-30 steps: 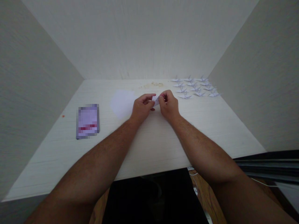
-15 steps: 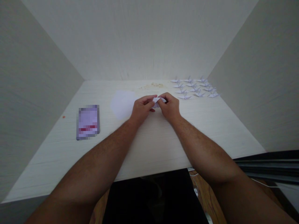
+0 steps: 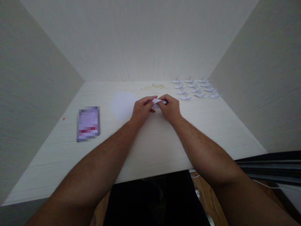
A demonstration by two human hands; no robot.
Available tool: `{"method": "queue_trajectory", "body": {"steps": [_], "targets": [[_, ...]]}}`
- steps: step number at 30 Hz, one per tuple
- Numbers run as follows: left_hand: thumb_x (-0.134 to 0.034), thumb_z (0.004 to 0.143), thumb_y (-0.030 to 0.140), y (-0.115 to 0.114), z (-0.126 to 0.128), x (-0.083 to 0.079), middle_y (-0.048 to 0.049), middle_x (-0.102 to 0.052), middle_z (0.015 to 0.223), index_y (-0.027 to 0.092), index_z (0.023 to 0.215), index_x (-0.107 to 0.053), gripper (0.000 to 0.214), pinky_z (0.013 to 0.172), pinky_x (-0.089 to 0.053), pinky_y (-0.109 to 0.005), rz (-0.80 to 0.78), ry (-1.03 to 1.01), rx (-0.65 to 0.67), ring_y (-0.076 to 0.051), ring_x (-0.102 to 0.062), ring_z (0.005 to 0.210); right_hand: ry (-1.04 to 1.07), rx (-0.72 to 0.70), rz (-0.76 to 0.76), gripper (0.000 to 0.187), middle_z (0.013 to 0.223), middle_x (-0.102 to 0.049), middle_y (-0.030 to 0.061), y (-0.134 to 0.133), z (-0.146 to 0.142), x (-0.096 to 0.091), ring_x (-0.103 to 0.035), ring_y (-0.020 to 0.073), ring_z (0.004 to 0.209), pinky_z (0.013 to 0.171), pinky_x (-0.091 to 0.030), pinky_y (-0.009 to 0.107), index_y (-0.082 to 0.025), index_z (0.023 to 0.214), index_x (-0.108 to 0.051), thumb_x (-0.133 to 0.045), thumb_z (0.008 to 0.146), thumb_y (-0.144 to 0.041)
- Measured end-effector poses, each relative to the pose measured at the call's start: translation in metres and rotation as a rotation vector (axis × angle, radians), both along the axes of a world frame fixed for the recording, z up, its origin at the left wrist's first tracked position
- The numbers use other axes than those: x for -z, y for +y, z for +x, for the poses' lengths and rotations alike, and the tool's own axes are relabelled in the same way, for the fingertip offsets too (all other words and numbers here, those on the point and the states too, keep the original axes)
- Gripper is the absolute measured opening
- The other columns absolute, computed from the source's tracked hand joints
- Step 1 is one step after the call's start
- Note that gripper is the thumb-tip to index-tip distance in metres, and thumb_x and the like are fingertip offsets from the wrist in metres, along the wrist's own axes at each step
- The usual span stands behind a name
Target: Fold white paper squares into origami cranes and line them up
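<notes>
My left hand (image 3: 142,110) and my right hand (image 3: 171,108) meet over the middle of the pale table (image 3: 152,141). Both pinch a small folded piece of white paper (image 3: 158,101) between thumb and fingertips, held just above the tabletop. Most of the paper is hidden by my fingers. A sheet of white paper (image 3: 122,105) lies flat on the table just left of my left hand.
Several small folded paper cranes (image 3: 194,88) stand in rows at the back right of the table. A purple and white packet (image 3: 88,123) lies at the left. Pale walls close the table in at the back and both sides. A faint stain (image 3: 154,86) marks the far edge.
The hands have stayed in place. My right hand's fingers have shifted along the folded paper, which now lies flatter and more horizontal between both pinches.
</notes>
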State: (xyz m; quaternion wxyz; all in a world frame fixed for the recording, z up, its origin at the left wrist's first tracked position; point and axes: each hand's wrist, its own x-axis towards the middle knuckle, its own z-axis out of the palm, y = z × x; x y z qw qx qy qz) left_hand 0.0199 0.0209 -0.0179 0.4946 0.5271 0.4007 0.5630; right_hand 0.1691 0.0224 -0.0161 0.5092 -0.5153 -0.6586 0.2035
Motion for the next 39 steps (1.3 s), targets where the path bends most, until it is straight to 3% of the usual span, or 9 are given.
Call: {"method": "queue_trajectory", "body": {"steps": [5,10,17,24,33,39], "targets": [[-0.069,0.076,0.027,-0.0006,0.0009,-0.0012,-0.0056,-0.075,0.102,0.02,0.104,-0.079,0.03,0.059,-0.059,-0.024,-0.009,0.0,-0.032,-0.014,-0.067,0.079,-0.042,-0.052,-0.02,0.005,0.073,-0.068,-0.0029,-0.0018,0.0002,-0.0029,-0.058,0.0141,0.065,0.066,-0.044,0.029,-0.023,0.082,-0.067,-0.064,0.08,-0.026],[-0.069,0.079,0.028,-0.0013,0.0016,-0.0023,-0.0055,-0.075,0.1,0.019,0.108,-0.077,0.031,0.063,-0.06,-0.026,0.015,0.04,-0.028,-0.013,-0.065,0.078,-0.05,0.045,-0.048,0.005,0.061,-0.06,-0.0043,-0.0024,-0.0002,-0.0046,-0.052,0.0136,0.058,0.062,-0.041,0.029,-0.022,0.078,-0.066,-0.063,0.08,-0.027],[-0.078,0.071,0.029,-0.0017,0.0003,-0.0028,-0.0034,-0.075,0.091,0.018,0.115,-0.073,0.046,0.072,-0.062,-0.03,0.018,0.021,0.05,-0.013,-0.067,0.076,-0.175,0.076,-0.023,0.007,0.069,-0.064,-0.0019,-0.0017,-0.0004,-0.0037,-0.056,0.0149,0.064,0.064,-0.039,0.029,-0.021,0.08,-0.064,-0.063,0.08,-0.028],[-0.076,0.071,0.024,-0.0027,0.0001,-0.0037,-0.0043,-0.076,0.09,0.015,0.119,-0.07,0.05,0.074,-0.061,-0.03,0.026,0.047,0.08,-0.012,-0.066,0.072,-0.242,0.166,-0.046,0.011,0.069,-0.064,-0.0016,-0.0011,0.0002,-0.0045,-0.056,0.0147,0.064,0.065,-0.039,0.029,-0.021,0.081,-0.064,-0.059,0.084,-0.03],[-0.071,0.07,0.02,-0.0031,-0.0007,-0.0039,-0.0031,-0.073,0.085,0.016,0.116,-0.073,0.046,0.063,-0.058,-0.027,-0.018,0.028,0.045,-0.013,-0.067,0.072,-0.081,0.081,-0.094,0.007,0.061,-0.06,-0.0032,0.0024,0.0014,-0.003,-0.053,0.013,0.059,0.06,-0.038,0.027,-0.021,0.075,-0.063,-0.062,0.078,-0.026],[-0.069,0.067,0.018,-0.0001,-0.0018,0.0002,-0.0008,-0.069,0.075,0.017,0.111,-0.074,0.044,0.058,-0.052,-0.026,-0.066,-0.031,0.024,-0.011,-0.063,0.06,0.293,-0.071,-0.277,0.005,0.055,-0.063,-0.0032,0.0069,0.0004,-0.0004,-0.05,0.011,0.044,0.045,-0.036,0.024,-0.02,0.074,-0.062,-0.06,0.07,-0.022]]}}
